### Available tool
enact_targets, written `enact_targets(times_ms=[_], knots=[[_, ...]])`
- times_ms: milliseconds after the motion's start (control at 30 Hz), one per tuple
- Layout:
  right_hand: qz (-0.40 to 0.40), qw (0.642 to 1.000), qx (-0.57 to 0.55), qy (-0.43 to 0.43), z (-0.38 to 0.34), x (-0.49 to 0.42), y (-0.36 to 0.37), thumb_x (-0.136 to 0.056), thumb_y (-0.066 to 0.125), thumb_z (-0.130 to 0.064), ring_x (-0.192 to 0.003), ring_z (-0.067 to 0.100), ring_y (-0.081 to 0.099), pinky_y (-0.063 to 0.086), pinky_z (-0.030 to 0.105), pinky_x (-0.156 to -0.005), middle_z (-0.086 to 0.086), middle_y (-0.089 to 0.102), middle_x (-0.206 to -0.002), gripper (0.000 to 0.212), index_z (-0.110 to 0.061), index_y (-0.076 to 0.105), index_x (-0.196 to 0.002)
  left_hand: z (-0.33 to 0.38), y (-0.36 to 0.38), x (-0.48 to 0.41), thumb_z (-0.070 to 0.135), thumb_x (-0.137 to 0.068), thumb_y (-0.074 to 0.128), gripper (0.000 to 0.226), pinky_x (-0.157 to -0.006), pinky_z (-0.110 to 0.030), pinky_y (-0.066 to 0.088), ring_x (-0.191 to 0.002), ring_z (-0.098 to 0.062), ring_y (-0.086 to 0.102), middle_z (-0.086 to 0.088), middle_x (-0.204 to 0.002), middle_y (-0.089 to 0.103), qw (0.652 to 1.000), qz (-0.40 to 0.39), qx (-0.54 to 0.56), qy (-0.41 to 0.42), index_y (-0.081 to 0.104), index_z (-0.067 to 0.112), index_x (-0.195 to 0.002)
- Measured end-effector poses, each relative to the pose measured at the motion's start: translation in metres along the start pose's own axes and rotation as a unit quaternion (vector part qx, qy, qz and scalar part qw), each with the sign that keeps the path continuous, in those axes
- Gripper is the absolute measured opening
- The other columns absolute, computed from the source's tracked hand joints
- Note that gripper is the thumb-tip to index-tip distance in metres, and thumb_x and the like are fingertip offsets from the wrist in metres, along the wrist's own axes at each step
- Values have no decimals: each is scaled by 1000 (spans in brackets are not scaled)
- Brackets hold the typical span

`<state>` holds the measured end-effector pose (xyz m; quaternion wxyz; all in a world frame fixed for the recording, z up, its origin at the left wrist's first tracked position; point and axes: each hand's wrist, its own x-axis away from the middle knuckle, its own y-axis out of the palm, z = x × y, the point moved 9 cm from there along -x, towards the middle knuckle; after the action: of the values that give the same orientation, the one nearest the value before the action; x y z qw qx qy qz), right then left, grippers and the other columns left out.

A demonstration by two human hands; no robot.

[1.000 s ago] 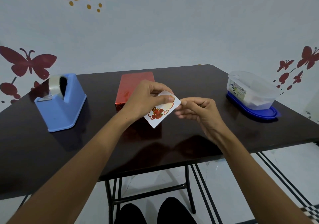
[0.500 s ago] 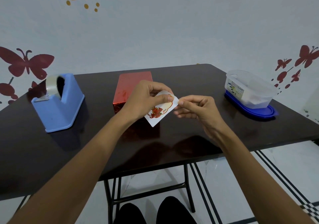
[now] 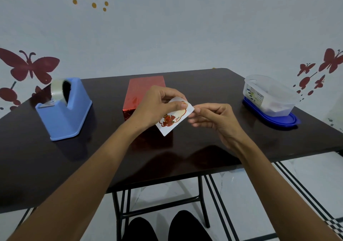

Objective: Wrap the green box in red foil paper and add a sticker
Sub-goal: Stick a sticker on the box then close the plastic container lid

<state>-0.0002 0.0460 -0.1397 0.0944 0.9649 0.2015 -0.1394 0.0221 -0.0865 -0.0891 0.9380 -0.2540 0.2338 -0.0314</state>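
Our left hand (image 3: 157, 107) grips the sticker sheet (image 3: 172, 119): thumb pressed on the printed face, fingers curled behind it. Our right hand (image 3: 213, 118) pinches the sheet's upper right corner between thumb and forefinger, with the other fingers curled loosely beneath. The sheet is tilted and held in the air just in front of the red foil-wrapped box (image 3: 143, 90), covering its near right corner in view. We can't tell if the two touch. The box lies flat on the counter (image 3: 204, 84), visible faces all red foil. Left of the box, well apart: blue tape dispenser (image 3: 65, 109) with a clear roll. Right of the box, well apart: clear plastic container (image 3: 269, 96) standing on a blue lid (image 3: 278, 119).
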Motion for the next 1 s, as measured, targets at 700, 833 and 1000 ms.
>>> enact_targets(times_ms=[700,833,1000], knots=[[-4,1000,7,15,6,2,-2,-77,64,-15,-68,20,71,57,25,-60,10,74,-81,21,-3,69,-92,-3,3,-3,9,-83,70,5,-58,-14,46,-64,-2,63,6,-74,70,1000,-12,-21,3,72,14,-83],[1,1000,10,11,6,2,-3,-80,62,-12,-68,19,71,57,25,-59,8,74,-79,15,-4,69,-91,-2,4,-3,9,-83,70,4,-59,-14,47,-67,-4,64,1,-79,71,1000,-9,-26,4,72,12,-84],[5,1000,12,13,7,1,-4,-80,62,-11,-68,19,71,56,24,-58,7,74,-77,13,-4,69,-90,-3,6,-3,10,-83,70,6,-60,-14,47,-67,-3,64,4,-78,71,999,-12,-31,3,73,15,-82]])
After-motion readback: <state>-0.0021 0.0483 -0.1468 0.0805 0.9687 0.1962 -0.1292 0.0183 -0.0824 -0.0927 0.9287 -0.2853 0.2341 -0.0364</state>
